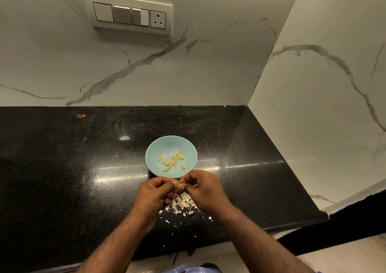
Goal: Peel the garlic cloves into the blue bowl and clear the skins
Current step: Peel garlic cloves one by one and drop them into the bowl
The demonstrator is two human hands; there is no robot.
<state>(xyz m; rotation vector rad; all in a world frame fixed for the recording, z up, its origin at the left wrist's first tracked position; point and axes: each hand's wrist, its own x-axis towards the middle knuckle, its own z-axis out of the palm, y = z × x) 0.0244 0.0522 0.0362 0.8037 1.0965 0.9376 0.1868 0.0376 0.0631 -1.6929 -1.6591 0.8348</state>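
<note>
Head view: both hands meet just in front of the blue bowl, over the front part of the black counter (62, 168).
Left hand (155, 195): fingers curled in, thumb and fingertips pinched against a small garlic clove (181, 186) held between the two hands.
Right hand (205, 189): fingers curled too, its fingertips pinching the same clove from the other side; the knuckles of both hands nearly touch.
Garlic clove: only a pale sliver shows between the fingertips, so whether any skin is on it cannot be told.
Blue bowl (154, 147): stands on the counter just beyond the hands, roughly midway between the counter's back edge and front edge; its near rim is partly covered by the fingers.
Peeled cloves (171, 161): about a dozen yellowish pieces lie scattered on the bowl's bottom, mostly toward its near side.
Skins (183, 203): a loose heap of pale papery flakes lies on the counter directly under the hands, between the bowl and the front edge, with smaller flecks strewn toward that edge.
Wall: marble with grey veins rises behind the counter and along its right edge, meeting at the back right corner.
Switch panel (128, 13): set in the back wall, high above the counter, with a socket at its right end.
Orange speck (82, 116): lies near the back edge, well to the left of the bowl.
</note>
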